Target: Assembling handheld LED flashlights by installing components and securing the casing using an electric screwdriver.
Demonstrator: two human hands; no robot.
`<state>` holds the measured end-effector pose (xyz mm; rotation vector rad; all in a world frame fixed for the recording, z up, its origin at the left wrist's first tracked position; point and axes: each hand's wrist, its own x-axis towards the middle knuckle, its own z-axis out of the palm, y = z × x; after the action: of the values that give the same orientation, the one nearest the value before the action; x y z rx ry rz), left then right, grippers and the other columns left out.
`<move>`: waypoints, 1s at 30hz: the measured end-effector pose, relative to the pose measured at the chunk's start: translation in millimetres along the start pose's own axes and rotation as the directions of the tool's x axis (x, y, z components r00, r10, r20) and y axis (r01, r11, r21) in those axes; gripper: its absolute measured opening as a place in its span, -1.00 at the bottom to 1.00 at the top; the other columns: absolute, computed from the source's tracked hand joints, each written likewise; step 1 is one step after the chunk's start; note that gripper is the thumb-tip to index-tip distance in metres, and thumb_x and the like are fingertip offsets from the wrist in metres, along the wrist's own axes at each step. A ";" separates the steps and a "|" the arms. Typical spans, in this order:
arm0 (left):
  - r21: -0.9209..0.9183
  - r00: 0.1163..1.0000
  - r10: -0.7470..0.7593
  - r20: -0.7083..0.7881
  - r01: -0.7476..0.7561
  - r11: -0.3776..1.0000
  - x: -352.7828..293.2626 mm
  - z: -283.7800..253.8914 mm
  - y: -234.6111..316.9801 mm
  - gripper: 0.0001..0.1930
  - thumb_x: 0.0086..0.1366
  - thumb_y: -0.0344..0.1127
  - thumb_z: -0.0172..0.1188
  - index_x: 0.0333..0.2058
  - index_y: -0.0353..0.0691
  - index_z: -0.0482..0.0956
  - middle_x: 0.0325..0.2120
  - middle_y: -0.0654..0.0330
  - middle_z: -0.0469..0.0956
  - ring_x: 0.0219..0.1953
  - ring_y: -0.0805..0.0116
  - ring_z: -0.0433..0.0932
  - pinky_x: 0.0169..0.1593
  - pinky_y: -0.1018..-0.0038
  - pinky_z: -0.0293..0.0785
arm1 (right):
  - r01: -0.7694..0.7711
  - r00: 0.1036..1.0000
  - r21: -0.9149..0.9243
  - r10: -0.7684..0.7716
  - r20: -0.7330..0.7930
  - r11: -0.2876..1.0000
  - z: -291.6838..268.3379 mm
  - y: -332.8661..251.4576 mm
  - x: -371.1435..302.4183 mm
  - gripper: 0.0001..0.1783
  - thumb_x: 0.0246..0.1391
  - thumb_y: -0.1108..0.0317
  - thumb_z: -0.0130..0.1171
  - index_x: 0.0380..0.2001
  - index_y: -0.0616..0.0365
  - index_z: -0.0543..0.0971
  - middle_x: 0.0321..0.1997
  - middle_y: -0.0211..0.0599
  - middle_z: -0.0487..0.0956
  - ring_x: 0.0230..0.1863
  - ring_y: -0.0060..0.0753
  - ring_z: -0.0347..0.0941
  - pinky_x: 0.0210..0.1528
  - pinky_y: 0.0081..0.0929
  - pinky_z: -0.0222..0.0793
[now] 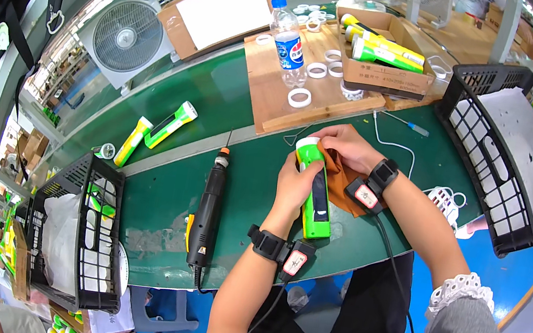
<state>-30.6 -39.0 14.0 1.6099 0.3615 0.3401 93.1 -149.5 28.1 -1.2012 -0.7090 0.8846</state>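
Observation:
My left hand (295,183) is wrapped round a green and white flashlight (318,199) with a dark panel along its side. The flashlight is tilted over the green bench, its white head pointing away from me. My right hand (351,146) pinches a brown-orange cloth (340,186) against the side of the head, and the rest of the cloth hangs below my fingers. Left of my hands, a black electric screwdriver (210,203) lies on the bench with its bit pointing away.
Two flashlights (172,125) lie at the far left. Black baskets stand at the left (86,242) and right (480,179). Behind my hands are a wooden board (261,89) with white rings (299,98), a plastic bottle (289,48), a cardboard box (385,79) of flashlights and a small screwdriver (417,128).

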 end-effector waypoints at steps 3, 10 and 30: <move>-0.083 0.998 -0.043 0.044 0.047 0.995 -2.5 -0.3 5.6 -0.62 0.13 -0.31 0.08 -0.12 -0.40 0.29 -0.35 0.14 0.46 -0.38 0.45 0.48 -0.32 0.54 0.42 | 0.069 0.997 0.011 -0.069 0.033 0.998 -1.6 -0.1 -0.9 -0.67 -0.01 0.49 -0.02 -0.14 0.39 0.45 -0.27 -0.24 0.52 -0.30 -0.52 0.43 -0.22 -0.61 0.37; -0.163 0.991 -0.097 0.089 0.110 0.981 -5.7 0.0 12.4 -0.65 0.16 -0.32 0.04 -0.12 -0.39 0.28 -0.36 0.11 0.47 -0.39 0.40 0.51 -0.34 0.52 0.45 | 0.019 0.999 -0.068 -0.022 -0.047 0.997 -0.3 0.5 -0.6 -0.68 -0.06 0.46 0.03 -0.19 0.38 0.49 -0.32 -0.24 0.54 -0.38 -0.57 0.44 -0.33 -0.65 0.36; -0.226 0.991 -0.086 0.107 0.108 0.968 -5.9 1.8 18.3 -0.68 0.18 -0.30 0.04 -0.14 -0.36 0.31 -0.40 0.08 0.52 -0.47 0.43 0.50 -0.40 0.55 0.44 | -0.029 0.997 -0.136 0.019 -0.075 0.990 -2.6 -1.7 1.4 -0.70 -0.15 0.53 0.01 -0.26 0.36 0.51 -0.33 -0.22 0.55 -0.36 -0.55 0.46 -0.26 -0.62 0.38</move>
<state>-34.7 -44.3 32.1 1.3695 0.3141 0.2201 96.3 -149.7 29.1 -1.3604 -0.7058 0.8178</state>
